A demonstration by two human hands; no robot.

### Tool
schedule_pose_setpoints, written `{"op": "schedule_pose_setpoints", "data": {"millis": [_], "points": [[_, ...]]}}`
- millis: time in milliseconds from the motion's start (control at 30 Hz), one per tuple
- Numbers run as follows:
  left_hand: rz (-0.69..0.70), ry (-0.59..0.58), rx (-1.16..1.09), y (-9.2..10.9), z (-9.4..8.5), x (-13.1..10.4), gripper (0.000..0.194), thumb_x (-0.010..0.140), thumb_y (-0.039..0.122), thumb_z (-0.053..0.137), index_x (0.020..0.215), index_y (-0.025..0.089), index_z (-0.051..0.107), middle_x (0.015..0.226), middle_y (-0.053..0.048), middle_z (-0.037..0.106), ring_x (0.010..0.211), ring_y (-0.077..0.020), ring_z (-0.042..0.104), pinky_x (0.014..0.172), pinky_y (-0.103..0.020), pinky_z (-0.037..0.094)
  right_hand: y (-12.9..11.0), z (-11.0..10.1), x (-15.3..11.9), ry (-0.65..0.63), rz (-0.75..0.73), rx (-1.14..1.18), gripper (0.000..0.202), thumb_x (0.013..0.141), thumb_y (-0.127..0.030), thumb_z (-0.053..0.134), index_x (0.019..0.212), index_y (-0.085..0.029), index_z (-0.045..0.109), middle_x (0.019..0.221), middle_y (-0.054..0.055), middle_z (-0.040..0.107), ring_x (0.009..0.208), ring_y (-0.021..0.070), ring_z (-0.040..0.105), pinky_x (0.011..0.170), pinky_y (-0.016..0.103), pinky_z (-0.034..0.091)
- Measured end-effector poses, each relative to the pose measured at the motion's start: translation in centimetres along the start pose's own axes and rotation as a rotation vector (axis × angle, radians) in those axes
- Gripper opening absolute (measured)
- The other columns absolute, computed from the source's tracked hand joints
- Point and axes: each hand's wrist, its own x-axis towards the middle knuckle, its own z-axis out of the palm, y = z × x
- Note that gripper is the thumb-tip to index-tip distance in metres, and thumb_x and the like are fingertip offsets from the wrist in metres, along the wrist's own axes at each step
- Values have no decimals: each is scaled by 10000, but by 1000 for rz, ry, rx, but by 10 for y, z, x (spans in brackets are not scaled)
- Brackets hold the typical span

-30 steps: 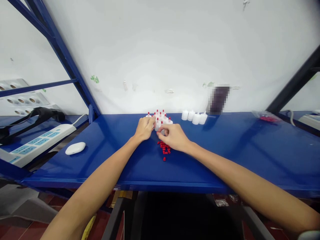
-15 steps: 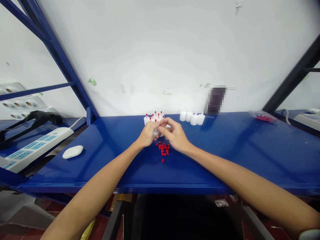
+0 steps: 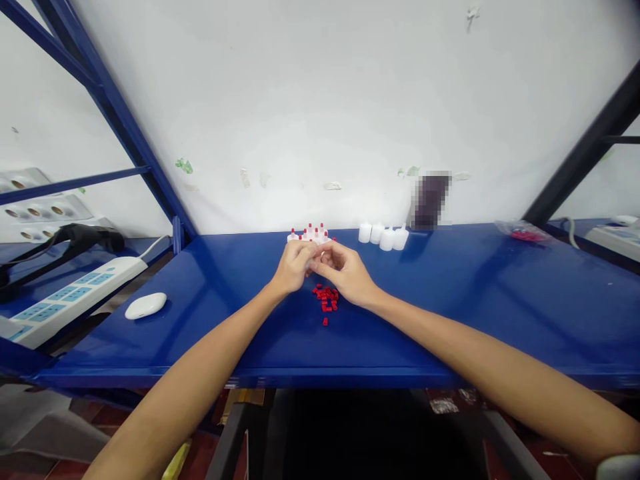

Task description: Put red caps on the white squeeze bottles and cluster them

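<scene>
My left hand (image 3: 294, 267) is closed around a white bottle that shows only in small part between its fingers. My right hand (image 3: 350, 272) meets it at the fingertips, thumb and fingers pinched together; what they hold, if anything, is hidden. Behind my hands stand several white bottles with red caps (image 3: 315, 233), partly covered by the fingers. Just in front of my hands, loose red caps (image 3: 327, 297) lie in a small pile, with a single one nearer the table's front edge. Several white bottles without red caps (image 3: 386, 238) stand to the right, near the wall.
On the blue table (image 3: 450, 300), a white oval case (image 3: 145, 305) lies at the left, beside a power strip (image 3: 75, 293). A pixelated dark object (image 3: 431, 202) leans on the wall. A plastic bag with red pieces (image 3: 527, 233) sits at the back right.
The fingers of both hands have shifted and closed in together, and the bottle in my left hand is now more hidden. The pile and the standing bottles have stayed put.
</scene>
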Motion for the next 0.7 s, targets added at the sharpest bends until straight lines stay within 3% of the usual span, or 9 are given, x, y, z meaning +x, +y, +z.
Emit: {"op": "schedule_pose_setpoints", "data": {"millis": [133,233,300,400,500,600,700], "points": [[9,85,1,-3,-1,1,204,811,381,454,753,189,493,470,54,452,383,-92,404,420,-230,338,-3,-7,-6,39,-109,-246,106,838,-304,650,829,-217,589,475,-115,371,446,92,344,538,270,354],[-44,103,2,-9,-1,1,223,883,411,408,934,210,489,475,67,469,368,-104,400,412,-231,338,-5,-13,-9,13,-267,-474,30,842,-229,606,815,-224,620,452,-110,385,446,96,364,635,300,427],[-84,86,1,-12,0,1,281,920,460,361,998,219,482,503,64,467,379,-110,416,407,-231,339,-5,-15,-11,-11,-344,-559,92,845,-214,586,891,-229,664,537,-71,496,507,117,451,674,314,467],[-78,47,-32,-14,4,-1,356,942,532,330,1037,224,481,588,47,493,433,-110,448,422,-227,352,-3,-14,-11,-94,-410,-636,265,860,-218,568,1097,-220,686,959,50,676,708,155,599,728,337,527],[-50,16,-50,-14,7,-2,432,948,591,328,1101,223,497,708,21,579,491,-107,489,467,-228,387,-3,-12,-10,-154,-426,-705,357,884,-193,536,1212,-232,671,1302,87,630,983,202,659,849,366,552],[-65,-10,31,-15,5,-2,466,961,590,329,1175,219,511,639,39,563,475,-113,488,491,-231,384,-7,-17,-7,-86,-389,-760,333,924,-199,502,1199,-227,688,1267,68,671,1058,209,663,888,355,548],[-15,17,245,-16,-5,-2,423,978,531,336,1035,187,576,529,55,495,473,-119,471,550,-245,386,-9,-30,-2,-78,-300,-965,300,955,-229,485,1145,-205,716,1137,83,712,923,215,689,772,345,538]]}}
